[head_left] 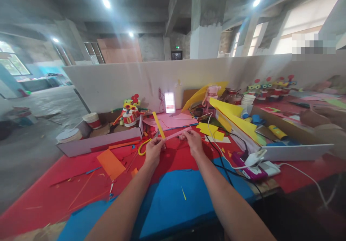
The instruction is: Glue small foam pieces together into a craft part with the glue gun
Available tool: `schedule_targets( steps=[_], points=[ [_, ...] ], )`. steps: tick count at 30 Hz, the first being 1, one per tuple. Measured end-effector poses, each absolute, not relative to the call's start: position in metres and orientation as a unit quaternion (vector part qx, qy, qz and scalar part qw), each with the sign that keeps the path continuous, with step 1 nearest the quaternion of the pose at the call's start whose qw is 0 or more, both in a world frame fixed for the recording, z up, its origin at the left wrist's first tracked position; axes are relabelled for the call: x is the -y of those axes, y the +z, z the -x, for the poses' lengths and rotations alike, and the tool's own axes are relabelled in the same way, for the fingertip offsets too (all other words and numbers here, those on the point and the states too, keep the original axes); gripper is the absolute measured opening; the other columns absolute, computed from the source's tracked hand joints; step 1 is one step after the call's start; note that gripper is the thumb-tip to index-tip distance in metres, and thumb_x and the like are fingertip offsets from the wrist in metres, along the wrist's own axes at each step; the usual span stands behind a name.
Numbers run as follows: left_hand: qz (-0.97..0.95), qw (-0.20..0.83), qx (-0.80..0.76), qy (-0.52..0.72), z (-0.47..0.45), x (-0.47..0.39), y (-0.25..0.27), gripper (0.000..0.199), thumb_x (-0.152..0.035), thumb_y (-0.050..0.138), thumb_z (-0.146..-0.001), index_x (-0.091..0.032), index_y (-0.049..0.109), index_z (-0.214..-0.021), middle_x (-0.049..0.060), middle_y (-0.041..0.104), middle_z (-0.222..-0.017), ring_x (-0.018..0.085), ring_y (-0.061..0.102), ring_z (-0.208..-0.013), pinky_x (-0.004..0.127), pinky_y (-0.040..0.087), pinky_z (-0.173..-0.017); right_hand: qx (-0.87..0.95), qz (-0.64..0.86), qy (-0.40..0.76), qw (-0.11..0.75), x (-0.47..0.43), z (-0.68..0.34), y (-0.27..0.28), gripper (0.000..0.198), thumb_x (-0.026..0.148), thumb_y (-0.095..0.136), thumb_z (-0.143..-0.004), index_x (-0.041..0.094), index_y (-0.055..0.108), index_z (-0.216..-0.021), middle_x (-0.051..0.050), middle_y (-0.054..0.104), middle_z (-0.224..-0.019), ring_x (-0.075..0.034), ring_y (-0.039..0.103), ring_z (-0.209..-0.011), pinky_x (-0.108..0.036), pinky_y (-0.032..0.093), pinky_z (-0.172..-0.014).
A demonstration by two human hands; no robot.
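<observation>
My left hand pinches a yellow paper strip that sticks up and away from me. A pink paper strip runs between my hands, its left end meeting the yellow one at my left fingers. Around the pink strip's right end, the fingers of my right hand are closed. Beside my left hand lie yellow-handled scissors, partly covered by it. Pink paper sheets and yellow paper pieces lie just beyond my hands.
A box with paper cups and a cup figure stands left. Another box holds coloured rolls at right. A purple power strip with cables lies near my right forearm. Orange paper and blue sheets cover the red table.
</observation>
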State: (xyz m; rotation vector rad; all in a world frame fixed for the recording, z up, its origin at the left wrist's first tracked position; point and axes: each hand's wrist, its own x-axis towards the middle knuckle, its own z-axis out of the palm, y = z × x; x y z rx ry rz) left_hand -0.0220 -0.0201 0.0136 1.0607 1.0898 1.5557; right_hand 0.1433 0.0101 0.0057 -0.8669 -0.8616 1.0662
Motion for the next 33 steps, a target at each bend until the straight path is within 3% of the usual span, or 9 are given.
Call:
schedule_targets(
  steps=[5,9,12,17,33],
  points=[
    [-0.388,0.508,-0.416,0.647,0.024,0.019,0.014,0.033,-0.034,0.084,-0.05,-0.014,0.06,-0.06,-0.003,0.057,-0.047,0.007,0.047,-0.04,0.019,0.037,-0.043,0.284,0.322,0.503,0.75,-0.005,-0.139,0.009,0.03,0.046,0.07,-0.066,0.02,0.057,-0.073,0.005,0.061,-0.059,-0.011,0.06,-0.053,-0.026,0.052,-0.057],
    [-0.371,0.544,-0.396,0.64,0.022,0.018,0.011,0.035,-0.032,0.086,-0.047,-0.013,0.061,-0.063,-0.003,0.058,-0.048,0.007,0.05,-0.041,0.019,0.037,-0.043,0.377,0.326,0.59,0.635,0.006,-0.11,0.001,0.033,0.042,0.077,-0.06,0.02,0.058,-0.075,0.003,0.063,-0.062,-0.012,0.061,-0.055,-0.026,0.051,-0.06],
    [-0.397,0.563,-0.387,0.613,0.02,0.02,0.01,0.034,-0.033,0.086,-0.05,-0.012,0.063,-0.064,0.001,0.062,-0.051,0.009,0.054,-0.043,0.02,0.04,-0.046,0.442,0.348,0.572,0.597,0.009,-0.096,-0.007,0.035,0.048,0.076,-0.06,0.018,0.059,-0.067,0.0,0.064,-0.059,-0.014,0.059,-0.054,-0.027,0.049,-0.058],
    [-0.405,0.573,-0.381,0.602,0.018,0.022,0.012,0.034,-0.033,0.086,-0.049,-0.012,0.064,-0.064,0.0,0.062,-0.05,0.009,0.054,-0.043,0.021,0.043,-0.047,0.45,0.355,0.556,0.602,0.007,-0.096,-0.014,0.036,0.052,0.072,-0.062,0.019,0.06,-0.066,0.0,0.064,-0.06,-0.015,0.06,-0.054,-0.029,0.05,-0.058],
    [-0.429,0.538,-0.408,0.601,0.02,0.022,0.008,0.03,-0.031,0.083,-0.053,-0.014,0.061,-0.063,-0.002,0.059,-0.051,0.007,0.05,-0.044,0.02,0.037,-0.046,0.539,0.426,0.471,0.554,0.009,-0.103,-0.009,0.023,0.04,0.061,-0.073,0.018,0.061,-0.066,-0.003,0.066,-0.056,-0.019,0.064,-0.055,-0.028,0.048,-0.054]
  ],
)
